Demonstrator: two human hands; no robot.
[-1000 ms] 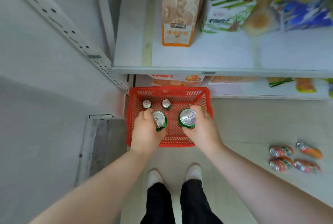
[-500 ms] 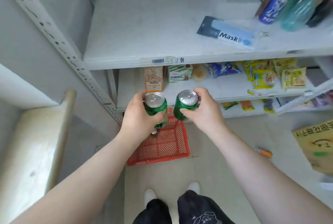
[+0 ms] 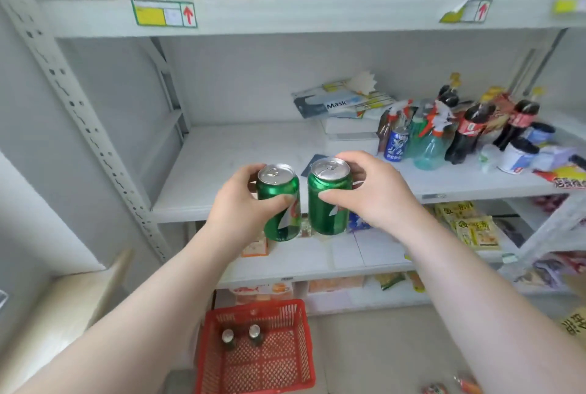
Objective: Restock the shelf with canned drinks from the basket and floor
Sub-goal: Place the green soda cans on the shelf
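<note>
My left hand (image 3: 236,204) grips a green can (image 3: 280,203), held upright. Right beside it, my right hand (image 3: 374,193) grips a second green can (image 3: 328,200). Both cans hang in the air just in front of the edge of the white middle shelf (image 3: 241,155), whose left half is bare. Down on the floor stands the red basket (image 3: 269,371) with two more cans (image 3: 241,336) upright in it. At the bottom right, orange cans (image 3: 456,387) lie on the floor, mostly cut off by the frame.
Bottles, a blue Pepsi can (image 3: 394,144) and a mask pack (image 3: 336,104) crowd the right half of the middle shelf. The top shelf (image 3: 285,14) carries tall cans. Snack packs fill the lower shelves. A perforated upright (image 3: 79,120) runs along the left.
Both hands lifted the two green cans out of the basket and raised them to the level of the middle shelf. My view tilted upward with them.
</note>
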